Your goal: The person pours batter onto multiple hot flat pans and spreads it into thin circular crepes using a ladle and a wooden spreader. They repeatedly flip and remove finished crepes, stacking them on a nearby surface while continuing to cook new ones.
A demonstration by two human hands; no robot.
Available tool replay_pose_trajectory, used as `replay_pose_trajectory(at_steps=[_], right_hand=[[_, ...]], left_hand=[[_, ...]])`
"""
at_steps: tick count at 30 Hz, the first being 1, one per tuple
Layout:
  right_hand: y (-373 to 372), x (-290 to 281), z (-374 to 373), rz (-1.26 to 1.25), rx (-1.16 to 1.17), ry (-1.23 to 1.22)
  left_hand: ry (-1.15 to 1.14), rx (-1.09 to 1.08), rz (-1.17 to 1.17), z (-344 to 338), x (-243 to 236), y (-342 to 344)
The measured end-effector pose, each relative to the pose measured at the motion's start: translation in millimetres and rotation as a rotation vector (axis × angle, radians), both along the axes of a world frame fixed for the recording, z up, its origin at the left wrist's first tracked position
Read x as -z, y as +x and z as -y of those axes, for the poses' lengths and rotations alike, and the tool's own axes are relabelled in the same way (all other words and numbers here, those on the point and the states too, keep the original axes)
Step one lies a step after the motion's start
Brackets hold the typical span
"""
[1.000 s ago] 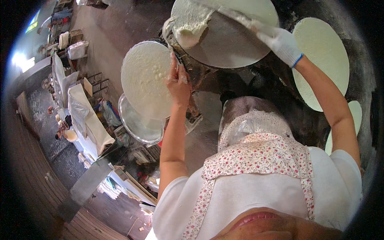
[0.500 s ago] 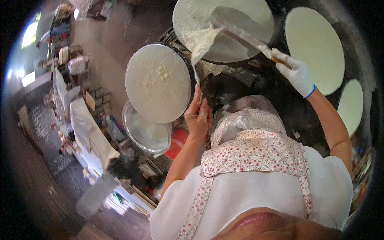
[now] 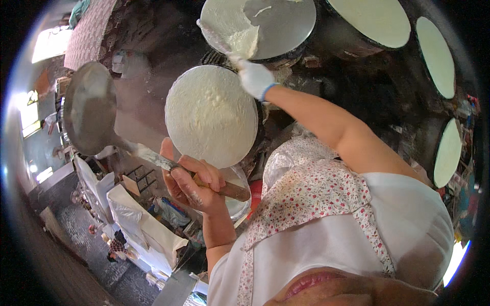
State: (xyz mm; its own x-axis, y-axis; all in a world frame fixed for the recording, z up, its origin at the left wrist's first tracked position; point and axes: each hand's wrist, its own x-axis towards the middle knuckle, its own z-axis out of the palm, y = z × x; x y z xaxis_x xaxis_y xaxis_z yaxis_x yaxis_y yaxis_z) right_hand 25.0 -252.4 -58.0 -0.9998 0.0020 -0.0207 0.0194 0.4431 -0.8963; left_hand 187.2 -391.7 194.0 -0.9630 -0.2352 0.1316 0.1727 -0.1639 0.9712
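Note:
My left hand (image 3: 194, 183) grips the wooden handle of a large, round metal paddle (image 3: 89, 107), raised out to the left. My gloved right hand (image 3: 255, 79) holds a long, batter-smeared spreader (image 3: 219, 41) over the left part of a round griddle (image 3: 288, 33) at the top. Thick white batter (image 3: 250, 38) covers part of that griddle, leaving grey metal bare at right. Below my right hand lies a round surface covered in lumpy pale batter (image 3: 209, 112). Behind my left hand is a metal bowl (image 3: 237, 206), partly hidden.
Three dark-rimmed rounds with smooth pale tops (image 3: 370, 20) (image 3: 435, 56) (image 3: 449, 153) curve along the right. At left are a long table with white cloth (image 3: 138, 224), a patterned pink panel (image 3: 89, 33), bright windows and a co-worker (image 3: 117, 250) in a checked top.
My right hand has swung left with the spreader. My left hand has moved down and left, and the round paddle now shows at left. The view has shifted, bringing more right-hand rounds into sight.

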Motion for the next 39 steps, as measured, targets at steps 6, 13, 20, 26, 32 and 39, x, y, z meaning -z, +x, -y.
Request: replay_pose_trajectory(at_steps=[6, 13, 20, 26, 32, 39], right_hand=[[73.6, -10.1, -66.3, 0.083, 0.229, -0.081], [35.3, -8.9, -19.9, 0.111, 0.004, 0.214], [66.1, -1.4, -65.0, 0.005, 0.259, -0.032], [91.0, -24.9, -79.5, 0.175, -0.004, 0.113], [106.6, -10.6, -126.3, 0.099, 0.208, -0.163], [93.8, -6.0, -195.0, 0.157, 0.125, -0.218]], left_hand=[[-0.071, -0.030, 0.066, 45.4, 20.4, 28.9], [-0.121, 0.051, 0.142, 49.5, 39.5, 44.2], [-0.175, 0.054, 0.345, 45.1, 51.9, 60.4], [-0.195, 0.050, 0.430, 30.6, 57.0, 63.1], [-0.192, 0.078, 0.456, 3.2, 59.6, 61.8], [-0.215, 0.027, 0.365, -37.9, 53.9, 59.9]])
